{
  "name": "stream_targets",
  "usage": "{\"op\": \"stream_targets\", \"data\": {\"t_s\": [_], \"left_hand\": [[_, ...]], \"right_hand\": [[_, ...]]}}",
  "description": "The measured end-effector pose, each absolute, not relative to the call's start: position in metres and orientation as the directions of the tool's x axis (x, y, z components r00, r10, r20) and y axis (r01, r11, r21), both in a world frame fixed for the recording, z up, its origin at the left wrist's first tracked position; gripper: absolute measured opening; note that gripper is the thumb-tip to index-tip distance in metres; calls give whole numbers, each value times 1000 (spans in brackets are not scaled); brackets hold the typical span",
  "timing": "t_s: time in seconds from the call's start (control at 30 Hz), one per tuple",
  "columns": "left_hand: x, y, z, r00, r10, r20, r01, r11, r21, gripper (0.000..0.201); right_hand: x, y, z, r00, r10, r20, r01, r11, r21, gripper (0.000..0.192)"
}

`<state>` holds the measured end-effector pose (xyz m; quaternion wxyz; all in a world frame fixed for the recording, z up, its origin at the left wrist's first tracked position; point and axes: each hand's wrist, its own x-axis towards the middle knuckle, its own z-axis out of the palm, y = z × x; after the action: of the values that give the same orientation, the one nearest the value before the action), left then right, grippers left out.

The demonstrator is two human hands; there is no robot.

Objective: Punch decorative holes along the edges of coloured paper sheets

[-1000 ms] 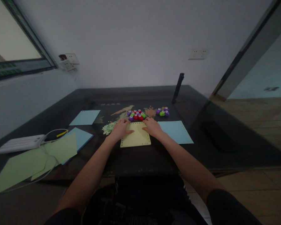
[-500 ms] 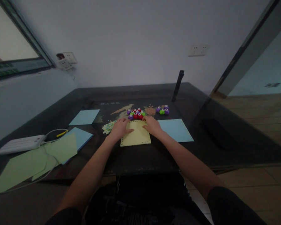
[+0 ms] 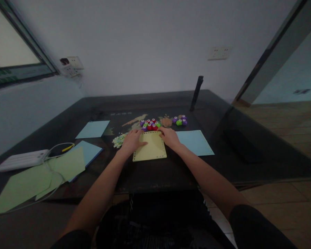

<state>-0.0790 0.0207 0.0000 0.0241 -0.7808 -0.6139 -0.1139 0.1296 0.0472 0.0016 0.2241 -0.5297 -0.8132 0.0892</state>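
Yellow sheet [image 3: 150,152] at frame centre: left hand [image 3: 131,141] and right hand [image 3: 170,137], fingers flat, should press evenly.

My feed is dim and murky; pale daylight enters only from the window [image 3: 12,52] on the left. The dark tabletop [image 3: 171,173] shows faint glare. Edges bend from wide-angle distortion, and details are soft and grainy.
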Motion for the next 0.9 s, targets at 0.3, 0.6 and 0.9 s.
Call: {"op": "stream_targets", "data": {"t_s": [0.3, 0.6, 0.9], "left_hand": [[-79, 21, -1, 221, 951, 217, 961, -251, 119, 52], [-75, 22, 2, 202, 952, 230, 944, -252, 213, 44], [-93, 34, 16, 32, 959, 281, 777, -201, 597, 23]], "right_hand": [[131, 49, -1, -376, 883, 282, 813, 460, -357, 31], [135, 60, -9, -329, 895, 301, 647, 446, -619, 14], [146, 65, -9, -518, 856, -3, 264, 156, -952, 20]]}}
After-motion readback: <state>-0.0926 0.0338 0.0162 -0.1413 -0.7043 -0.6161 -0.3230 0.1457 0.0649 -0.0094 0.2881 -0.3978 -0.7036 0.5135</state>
